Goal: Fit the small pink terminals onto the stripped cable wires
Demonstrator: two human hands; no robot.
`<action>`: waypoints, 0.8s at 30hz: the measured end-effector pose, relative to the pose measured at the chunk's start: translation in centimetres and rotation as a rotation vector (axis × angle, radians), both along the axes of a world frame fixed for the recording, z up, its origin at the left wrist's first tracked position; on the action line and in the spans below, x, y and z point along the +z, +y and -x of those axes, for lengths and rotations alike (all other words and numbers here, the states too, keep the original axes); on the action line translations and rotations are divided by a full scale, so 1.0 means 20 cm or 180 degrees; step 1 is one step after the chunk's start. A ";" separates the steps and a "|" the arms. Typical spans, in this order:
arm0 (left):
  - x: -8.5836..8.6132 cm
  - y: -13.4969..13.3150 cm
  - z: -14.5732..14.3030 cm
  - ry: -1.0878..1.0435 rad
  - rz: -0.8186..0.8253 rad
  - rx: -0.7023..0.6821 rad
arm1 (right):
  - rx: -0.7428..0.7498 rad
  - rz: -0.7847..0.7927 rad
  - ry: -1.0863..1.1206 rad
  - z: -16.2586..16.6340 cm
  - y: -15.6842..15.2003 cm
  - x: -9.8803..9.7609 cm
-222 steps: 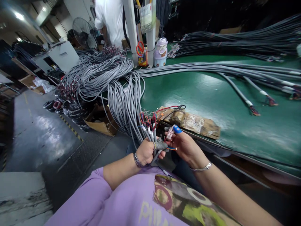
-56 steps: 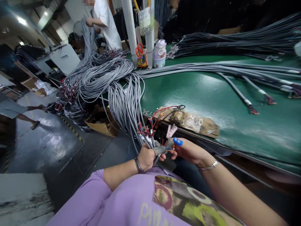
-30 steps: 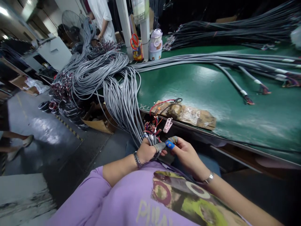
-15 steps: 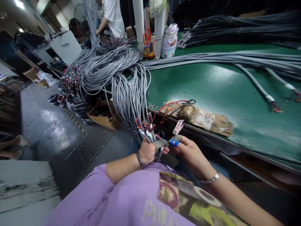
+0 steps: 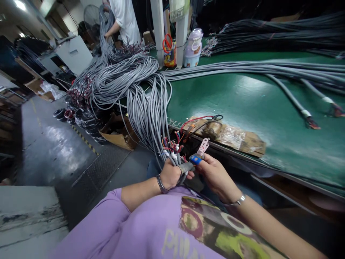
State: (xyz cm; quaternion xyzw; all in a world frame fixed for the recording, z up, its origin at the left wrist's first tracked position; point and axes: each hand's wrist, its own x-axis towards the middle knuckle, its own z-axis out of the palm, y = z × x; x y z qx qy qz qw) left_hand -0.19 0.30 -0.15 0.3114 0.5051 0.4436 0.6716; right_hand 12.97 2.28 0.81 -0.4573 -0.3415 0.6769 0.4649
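Observation:
My left hand (image 5: 170,175) is closed around a bunch of grey cables (image 5: 151,115) just below their stripped ends, where short red, blue and white wires (image 5: 172,143) fan out. A grey cot covers its thumb. My right hand (image 5: 214,174) pinches at those wire ends beside the left thumb, with a blue cot (image 5: 196,159) on one fingertip; what it pinches is too small to name. A pink clip-like piece (image 5: 203,146) hangs from the bench edge just above both hands. The cables run up over the bench edge into a large coiled heap (image 5: 121,77).
A green bench top (image 5: 242,97) carries long grey cable bundles (image 5: 256,66) with stripped ends at the right, a taped cardboard strip (image 5: 234,135) with red and black leads, a jar (image 5: 193,43) and scissors (image 5: 167,41) by white posts. Another person in white (image 5: 122,18) handles cables at the far end. A cardboard box (image 5: 115,136) sits on the floor.
My hands have stayed together at the wire ends; the right fingertips have shifted slightly closer to the left thumb. The person at the far end keeps moving cables.

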 end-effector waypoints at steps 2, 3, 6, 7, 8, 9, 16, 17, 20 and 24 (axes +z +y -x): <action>0.00 0.00 0.00 -0.0042 0.0024 0.0041 | -0.0542 0.0304 0.0330 -0.03 0.03 -0.04; 0.00 0.00 0.00 -0.0053 0.0037 0.0059 | -0.0706 0.0429 0.0522 -0.05 0.04 -0.06; -0.01 0.00 0.00 -0.0047 0.0018 0.0174 | -0.0627 0.0665 0.0827 -0.11 0.03 -0.09; -0.01 0.00 0.00 -0.0046 -0.0015 0.0223 | -0.0472 0.0688 0.0815 -0.12 0.01 -0.09; -0.02 0.00 0.00 -0.0043 -0.0046 0.0266 | -0.0296 0.0672 0.0756 -0.13 -0.01 -0.09; -0.02 0.01 0.00 -0.0038 -0.0068 0.0294 | -0.0123 0.0612 0.0657 -0.13 -0.03 -0.09; -0.02 0.00 -0.01 0.0074 -0.0032 0.0335 | 0.0205 -0.0056 -0.0242 -0.06 -0.08 -0.04; -0.01 0.00 -0.01 0.0080 -0.0031 0.0356 | 0.0171 -0.0070 -0.0269 -0.06 -0.08 -0.04; -0.01 0.00 -0.01 0.0029 -0.0040 0.0489 | 0.0193 -0.0002 -0.0187 -0.05 -0.09 -0.05; 0.00 0.01 -0.01 -0.0006 -0.0046 0.0585 | 0.0338 0.0037 -0.0090 -0.06 -0.11 -0.06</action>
